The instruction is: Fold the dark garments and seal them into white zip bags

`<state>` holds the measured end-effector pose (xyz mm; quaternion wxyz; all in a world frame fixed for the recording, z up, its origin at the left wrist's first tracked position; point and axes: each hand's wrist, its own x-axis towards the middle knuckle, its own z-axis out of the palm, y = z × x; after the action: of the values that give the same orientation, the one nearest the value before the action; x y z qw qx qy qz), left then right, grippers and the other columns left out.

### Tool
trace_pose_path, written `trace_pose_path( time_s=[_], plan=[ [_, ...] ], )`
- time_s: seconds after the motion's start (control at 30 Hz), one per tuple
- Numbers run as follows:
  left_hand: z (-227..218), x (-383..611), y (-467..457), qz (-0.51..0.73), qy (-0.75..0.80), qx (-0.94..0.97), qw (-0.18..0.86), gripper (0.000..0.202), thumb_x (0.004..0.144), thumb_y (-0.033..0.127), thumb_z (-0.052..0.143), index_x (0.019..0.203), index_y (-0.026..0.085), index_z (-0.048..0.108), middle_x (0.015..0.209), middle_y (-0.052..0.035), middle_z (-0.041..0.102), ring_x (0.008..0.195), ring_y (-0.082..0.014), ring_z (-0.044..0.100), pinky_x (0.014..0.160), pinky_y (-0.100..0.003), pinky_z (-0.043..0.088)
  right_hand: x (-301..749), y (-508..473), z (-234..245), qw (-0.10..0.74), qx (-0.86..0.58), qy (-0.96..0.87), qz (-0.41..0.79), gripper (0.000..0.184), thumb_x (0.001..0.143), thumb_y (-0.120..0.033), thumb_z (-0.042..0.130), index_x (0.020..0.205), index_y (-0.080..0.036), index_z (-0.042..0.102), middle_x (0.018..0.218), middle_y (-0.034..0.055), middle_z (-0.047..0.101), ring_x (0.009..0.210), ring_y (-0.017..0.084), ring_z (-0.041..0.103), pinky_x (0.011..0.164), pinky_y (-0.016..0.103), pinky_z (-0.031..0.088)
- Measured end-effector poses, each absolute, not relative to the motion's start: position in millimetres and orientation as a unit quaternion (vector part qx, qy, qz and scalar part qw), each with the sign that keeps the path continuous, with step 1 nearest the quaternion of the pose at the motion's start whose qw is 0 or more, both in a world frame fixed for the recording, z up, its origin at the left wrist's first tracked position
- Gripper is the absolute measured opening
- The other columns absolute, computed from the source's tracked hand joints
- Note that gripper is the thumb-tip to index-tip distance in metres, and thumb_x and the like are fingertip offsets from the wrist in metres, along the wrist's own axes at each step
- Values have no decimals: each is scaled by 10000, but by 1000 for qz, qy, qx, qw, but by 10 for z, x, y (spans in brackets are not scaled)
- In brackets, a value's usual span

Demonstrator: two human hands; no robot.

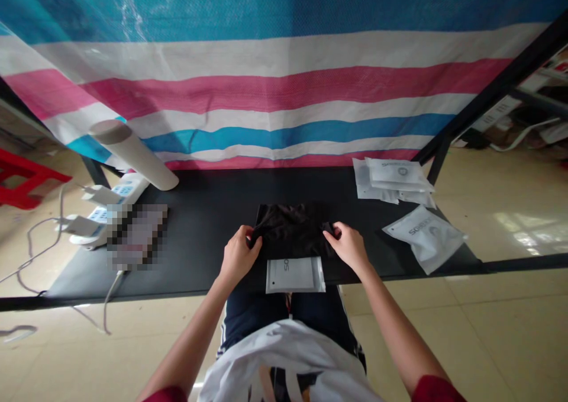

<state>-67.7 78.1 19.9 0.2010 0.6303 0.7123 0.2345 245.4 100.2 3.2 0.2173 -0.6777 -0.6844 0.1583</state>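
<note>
A black piece of fabric [293,227], its exact kind unclear, lies spread on the black tabletop in front of me. My left hand [241,251] pinches its left edge between thumb and fingers. At the opposite edge my right hand [348,245] grips a gathered bit of the same fabric. Just below it, at the table's front edge, lies a flat frosted plastic zip bag [295,275] with dark lettering; neither hand touches it.
Frosted bags [394,180] are stacked at the back right, with a fuller bag [426,236] in front. On the left are a white power strip [110,212] with plugs and cables, a white bottle [137,156] and a blurred-out device [137,236]. A striped sheet [275,88] hangs behind.
</note>
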Motion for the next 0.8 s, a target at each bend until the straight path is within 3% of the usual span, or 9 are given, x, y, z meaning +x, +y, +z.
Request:
trace_pose_path(
  time_s=[0.13,0.2,0.3,0.43,0.53,0.67,0.8],
  plan=[
    [169,-783,1003,215,712,645,176,506,844,567,560,1163,175,573,1055,-100,647,973,-254,620,857,-360,479,2463,1179,23,245,-686,-661,180,571,788,-458,703,1263,-166,579,1090,89,696,795,204,671,737,317,486],
    [116,-829,1128,181,698,667,185,533,814,577,592,1152,166,608,1058,-109,638,1019,-279,592,920,-390,466,2435,1267,39,217,-690,-665,186,713,702,-419,784,1320,-160,541,1153,103,684,832,220,679,763,340,502],
    [51,-857,1254,137,673,702,186,418,775,508,648,1031,178,669,1040,-106,631,1007,-287,566,926,-402,462,2388,1387,65,176,-690,-672,205,768,634,-355,832,1326,-193,542,1093,79,718,874,248,690,756,352,509],
    [48,-874,1258,148,640,726,202,229,775,383,634,880,181,659,954,-87,636,897,-254,565,834,-383,477,2399,1491,7,182,-676,-661,271,710,610,-319,844,1263,-199,594,947,57,756,885,265,704,746,342,504],
    [88,-889,1194,194,592,741,250,130,771,284,591,830,178,639,894,-71,638,854,-231,575,800,-360,477,2431,1514,-104,218,-660,-647,314,554,626,-252,802,1156,-184,654,909,59,757,832,249,707,720,320,495],
    [135,-850,1102,272,522,729,350,189,743,175,522,896,162,632,882,-44,641,849,-197,598,783,-306,480,2436,1487,-209,283,-593,-650,382,169,693,-208,677,852,-154,698,818,58,734,766,218,681,674,287,477],
    [137,-772,1032,331,530,712,320,164,748,131,466,845,163,594,816,-26,595,785,-165,560,726,-273,462,2448,1423,-200,350,-531,-661,399,85,716,-218,623,761,-157,663,718,16,672,703,184,622,647,267,440]
  ],
)
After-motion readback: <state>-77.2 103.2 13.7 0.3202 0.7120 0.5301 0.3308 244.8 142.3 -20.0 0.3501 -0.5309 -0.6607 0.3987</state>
